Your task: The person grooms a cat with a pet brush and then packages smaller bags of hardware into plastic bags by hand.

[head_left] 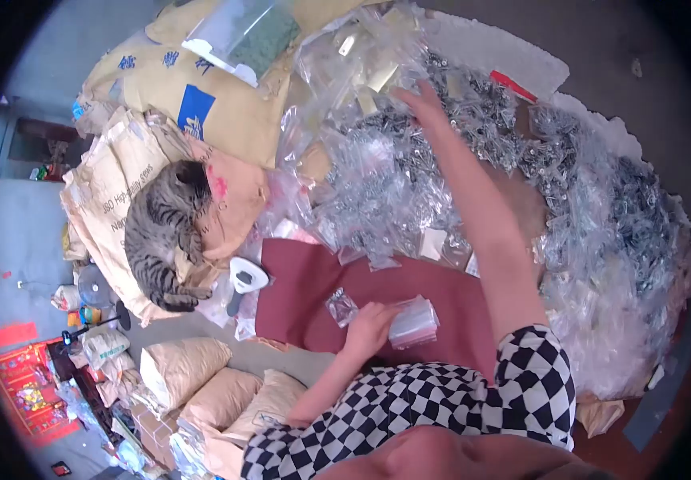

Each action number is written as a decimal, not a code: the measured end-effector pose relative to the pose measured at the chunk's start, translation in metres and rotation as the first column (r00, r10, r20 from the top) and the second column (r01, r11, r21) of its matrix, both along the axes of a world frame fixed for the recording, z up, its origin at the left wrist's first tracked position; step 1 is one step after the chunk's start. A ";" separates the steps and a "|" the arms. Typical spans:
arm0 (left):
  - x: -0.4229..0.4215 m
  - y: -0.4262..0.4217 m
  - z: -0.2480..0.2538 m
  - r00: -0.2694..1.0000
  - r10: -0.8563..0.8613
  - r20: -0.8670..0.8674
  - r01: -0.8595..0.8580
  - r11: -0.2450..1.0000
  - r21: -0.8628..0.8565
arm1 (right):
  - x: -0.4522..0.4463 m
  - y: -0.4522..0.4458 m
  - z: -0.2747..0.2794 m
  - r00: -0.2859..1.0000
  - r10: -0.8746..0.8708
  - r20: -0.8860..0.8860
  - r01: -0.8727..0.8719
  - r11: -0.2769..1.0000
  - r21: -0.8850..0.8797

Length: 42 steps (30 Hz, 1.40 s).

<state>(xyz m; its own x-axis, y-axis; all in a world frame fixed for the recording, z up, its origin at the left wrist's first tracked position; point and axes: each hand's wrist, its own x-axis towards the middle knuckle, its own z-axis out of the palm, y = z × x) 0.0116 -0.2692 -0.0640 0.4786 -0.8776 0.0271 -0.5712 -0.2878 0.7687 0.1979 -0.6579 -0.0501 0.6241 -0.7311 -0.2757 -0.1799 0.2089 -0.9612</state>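
Observation:
My left hand [368,326] is closed at the edge of a stack of clear plastic bags [415,324], over a maroon cloth [305,280]. A small clear packet [340,307] lies just left of that hand; its contents are too small to make out. My right hand [424,106] reaches far forward with fingers apart, above a large heap of clear packets [369,176] holding small metal parts. Nothing shows in its fingers. Near its fingertips are a few pale yellowish pieces [382,78] among the plastic.
A tabby cat [165,236] lies curled on paper sacks [113,172] at the left. A white device [248,274] sits at the cloth's left edge. A clear bin [241,40] rests on sacking at the back. Full sacks [181,368] stand lower left. More packets [617,240] spread rightward.

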 end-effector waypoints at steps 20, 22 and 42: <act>0.012 0.018 0.006 0.997 0.077 0.009 -0.078 0.988 0.133 | -0.327 0.072 -0.083 0.832 0.261 -0.489 -0.287 0.958 0.023; 0.007 0.020 0.004 0.995 0.089 0.039 -0.092 0.993 0.078 | -0.356 0.075 -0.089 0.908 0.150 -0.390 -0.201 0.975 -0.092; -0.046 0.016 0.044 0.958 -0.278 -0.066 0.262 0.947 -0.185 | -0.374 0.202 0.053 0.687 0.665 -0.291 -0.723 0.589 -0.361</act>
<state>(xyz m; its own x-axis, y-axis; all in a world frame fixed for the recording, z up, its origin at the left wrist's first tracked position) -0.0346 -0.2534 -0.0201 0.2320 -0.9600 0.1570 -0.5351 0.0088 0.8447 -0.1763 -0.4558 0.0027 0.9766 -0.1417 -0.1619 -0.2086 -0.4380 -0.8744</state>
